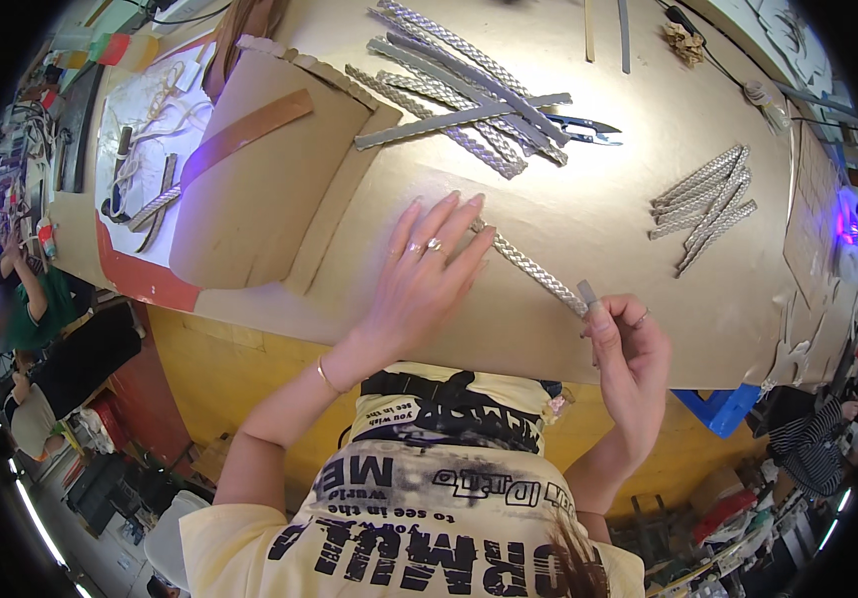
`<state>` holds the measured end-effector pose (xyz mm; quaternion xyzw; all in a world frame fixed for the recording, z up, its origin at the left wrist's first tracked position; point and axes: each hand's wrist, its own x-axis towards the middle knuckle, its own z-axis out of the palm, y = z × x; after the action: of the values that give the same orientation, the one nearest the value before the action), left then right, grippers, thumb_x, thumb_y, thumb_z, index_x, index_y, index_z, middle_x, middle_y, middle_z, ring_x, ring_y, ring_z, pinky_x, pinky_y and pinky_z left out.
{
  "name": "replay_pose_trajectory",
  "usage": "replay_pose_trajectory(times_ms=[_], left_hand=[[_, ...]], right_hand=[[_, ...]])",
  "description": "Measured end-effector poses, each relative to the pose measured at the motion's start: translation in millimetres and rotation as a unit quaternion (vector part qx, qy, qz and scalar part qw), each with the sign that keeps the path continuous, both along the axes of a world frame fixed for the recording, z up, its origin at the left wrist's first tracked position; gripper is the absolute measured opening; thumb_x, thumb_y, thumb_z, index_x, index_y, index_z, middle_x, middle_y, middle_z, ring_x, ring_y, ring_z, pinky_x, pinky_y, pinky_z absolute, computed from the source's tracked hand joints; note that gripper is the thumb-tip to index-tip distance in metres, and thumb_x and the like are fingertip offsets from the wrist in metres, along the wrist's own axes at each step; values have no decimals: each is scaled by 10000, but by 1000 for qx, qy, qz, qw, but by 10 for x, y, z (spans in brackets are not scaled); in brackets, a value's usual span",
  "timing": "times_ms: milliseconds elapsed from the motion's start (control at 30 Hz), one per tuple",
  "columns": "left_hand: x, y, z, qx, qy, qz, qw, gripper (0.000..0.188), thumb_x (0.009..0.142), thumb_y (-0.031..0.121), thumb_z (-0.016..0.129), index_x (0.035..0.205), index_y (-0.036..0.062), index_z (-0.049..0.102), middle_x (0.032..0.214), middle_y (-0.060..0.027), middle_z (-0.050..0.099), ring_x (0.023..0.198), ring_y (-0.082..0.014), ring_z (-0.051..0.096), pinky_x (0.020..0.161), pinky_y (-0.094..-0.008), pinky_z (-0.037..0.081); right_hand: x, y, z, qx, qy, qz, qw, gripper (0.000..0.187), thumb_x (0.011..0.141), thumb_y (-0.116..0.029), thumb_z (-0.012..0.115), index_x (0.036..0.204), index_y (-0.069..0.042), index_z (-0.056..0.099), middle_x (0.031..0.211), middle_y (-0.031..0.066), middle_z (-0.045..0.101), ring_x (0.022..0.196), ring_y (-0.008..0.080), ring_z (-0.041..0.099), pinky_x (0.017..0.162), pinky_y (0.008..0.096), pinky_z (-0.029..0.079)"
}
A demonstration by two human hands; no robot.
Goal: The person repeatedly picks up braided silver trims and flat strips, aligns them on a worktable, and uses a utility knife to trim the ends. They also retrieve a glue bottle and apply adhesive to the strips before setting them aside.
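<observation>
A silvery braided strap (533, 267) lies slantwise on the brown-covered table in front of me. My left hand (427, 261) rests flat with its fingers stretched out, the fingertips at the strap's far end. At the near end, my right hand (630, 344) pinches the strap between thumb and fingers. A short grey tab (587, 293) sticks up beside the right thumb; I cannot tell how it joins the strap. Farther off, several braided and flat grey straps (449, 85) lie in a loose pile, with blue-handled thread snips (588, 128) at its right side.
Several shorter braided pieces (708, 204) lie at the right. To the left, a cardboard sheet (249, 199) carries a brown strip (249, 130), next to a red-edged white board (145, 254) with scraps. A blue bin (720, 409) sits below the table's front edge. Other people are at far left and right.
</observation>
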<state>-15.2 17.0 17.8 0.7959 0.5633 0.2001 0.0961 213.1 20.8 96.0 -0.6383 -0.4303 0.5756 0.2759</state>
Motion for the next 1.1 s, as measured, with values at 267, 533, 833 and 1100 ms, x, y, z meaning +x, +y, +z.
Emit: replay_pose_trajectory(times_ms=[267, 533, 833, 1100], left_hand=[[-151, 381, 68, -104, -78, -191, 973, 217, 843, 95, 652, 1058, 99, 677, 1053, -50, 652, 958, -223, 604, 893, -369, 432], [-90, 79, 257, -304, -184, 57, 933, 100, 866, 176, 706, 895, 93, 658, 668, -57, 601, 731, -192, 613, 786, -363, 425], [-89, -242, 19, 35, 30, 51, 998, 197, 835, 247, 717, 1001, 146, 680, 1080, -22, 641, 944, -221, 619, 869, -382, 404], [209, -503, -78, -158, 1, -33, 987, 684, 868, 356, 651, 1461, 123, 402, 1555, -79, 323, 1453, -245, 267, 1185, -442, 240]], right_hand=[[121, -10, 146, -7, 94, -5, 996, 105, 970, -102, 612, 928, -8, 593, 809, -21, 566, 736, 35, 480, 641, 191, 380], [134, -25, 77, 29, 84, 106, 990, 79, 974, -82, 580, 936, -14, 592, 768, -26, 523, 670, 34, 442, 595, 202, 353], [-249, 182, -473, -121, 125, 77, 982, 242, 1044, -231, 466, 1000, -37, 604, 841, -20, 565, 646, 26, 436, 556, 186, 370], [-417, -60, -270, -13, -9, 99, 995, 141, 993, -103, 554, 992, 15, 630, 870, 69, 646, 680, 75, 540, 606, 255, 454]])
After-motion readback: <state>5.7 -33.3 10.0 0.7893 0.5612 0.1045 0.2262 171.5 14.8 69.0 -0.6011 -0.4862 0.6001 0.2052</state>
